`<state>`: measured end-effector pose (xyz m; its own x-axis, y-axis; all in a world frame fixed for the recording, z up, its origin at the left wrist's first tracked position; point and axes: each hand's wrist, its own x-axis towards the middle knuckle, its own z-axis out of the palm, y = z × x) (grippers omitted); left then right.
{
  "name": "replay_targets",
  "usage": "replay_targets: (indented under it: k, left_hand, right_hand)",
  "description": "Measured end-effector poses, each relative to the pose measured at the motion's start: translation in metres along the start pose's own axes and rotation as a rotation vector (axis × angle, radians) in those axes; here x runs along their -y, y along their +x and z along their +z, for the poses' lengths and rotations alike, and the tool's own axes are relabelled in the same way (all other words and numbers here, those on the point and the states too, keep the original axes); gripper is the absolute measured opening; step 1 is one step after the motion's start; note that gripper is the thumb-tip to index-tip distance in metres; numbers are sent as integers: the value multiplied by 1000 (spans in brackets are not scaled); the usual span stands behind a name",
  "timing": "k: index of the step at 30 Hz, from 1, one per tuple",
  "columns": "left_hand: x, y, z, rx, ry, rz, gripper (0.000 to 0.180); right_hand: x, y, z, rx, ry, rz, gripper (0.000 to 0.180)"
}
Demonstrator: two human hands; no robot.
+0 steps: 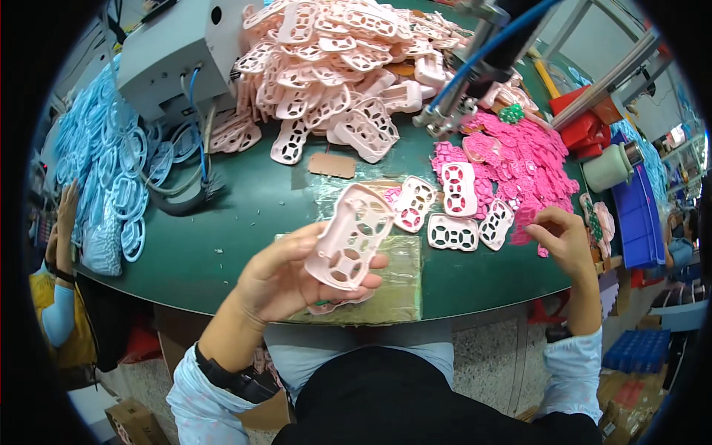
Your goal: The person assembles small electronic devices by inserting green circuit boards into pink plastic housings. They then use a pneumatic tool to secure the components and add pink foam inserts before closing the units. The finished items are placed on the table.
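Observation:
A pale pink plastic shell point(331, 239) with round and curved cutouts rests in my left hand point(276, 276), tilted up, thumb along one side and fingers beneath. Below it, another pale pink shell point(326, 308) shows in part on the taped pad point(404, 285). My right hand point(567, 241) is pinched on a bright pink piece point(523, 220) at the edge of the bright pink heap point(519, 159). Between my hands, several pale shells lie on the table, among them an upright one point(454, 208) and a sideways one point(433, 238).
A tall pile of pale pink shells point(297, 70) covers the far middle. Left of it stand a grey machine box point(174, 63) and blue parts point(93, 141). A metal arm point(475, 63) overhangs the heap. A blue bin point(639, 230) is right; another person's hand point(65, 215) is far left.

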<state>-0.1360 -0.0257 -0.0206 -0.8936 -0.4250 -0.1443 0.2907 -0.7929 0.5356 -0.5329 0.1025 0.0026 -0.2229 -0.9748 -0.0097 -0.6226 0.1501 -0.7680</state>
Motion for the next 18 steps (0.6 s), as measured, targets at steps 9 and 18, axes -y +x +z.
replay_targets:
  k: [9,18]
  left_hand:
    - [39,-5,12,-61,-36,186,68]
    - [35,-11,17,-66,12,97,59]
  right_hand:
    - [118,-10,126,247,878,130,13]
    - [136,0,113,296,593,10,13]
